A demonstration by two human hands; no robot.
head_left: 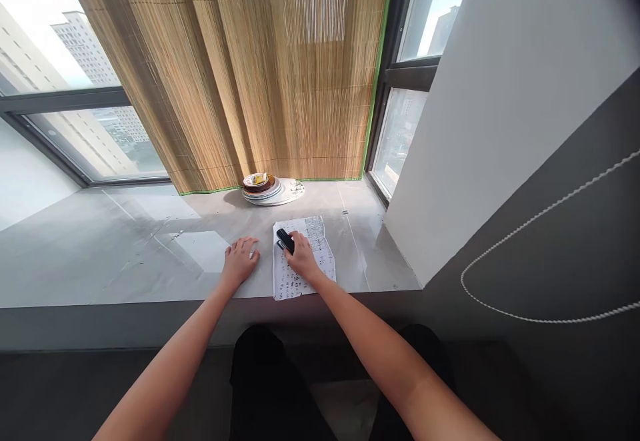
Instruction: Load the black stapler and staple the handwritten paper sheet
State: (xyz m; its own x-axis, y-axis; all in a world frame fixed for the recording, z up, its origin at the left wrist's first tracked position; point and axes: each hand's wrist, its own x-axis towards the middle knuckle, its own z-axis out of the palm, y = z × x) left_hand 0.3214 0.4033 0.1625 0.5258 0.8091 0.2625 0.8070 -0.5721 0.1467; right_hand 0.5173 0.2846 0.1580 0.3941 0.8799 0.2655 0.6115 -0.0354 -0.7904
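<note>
A printed sheet of paper (320,248) lies on the grey window ledge (125,248) in front of me. My right hand (302,256) rests on the sheet with its fingers closed around a small black stapler (284,239) at the paper's upper left corner. My left hand (240,259) lies palm down on the bare ledge just left of the paper, fingers loosely spread, holding nothing.
A stack of plates (270,189) with a bit of food on top stands at the back of the ledge, against a bamboo blind (280,74). A white wall (490,128) closes off the right side. A beaded cord (540,261) hangs on the dark wall below.
</note>
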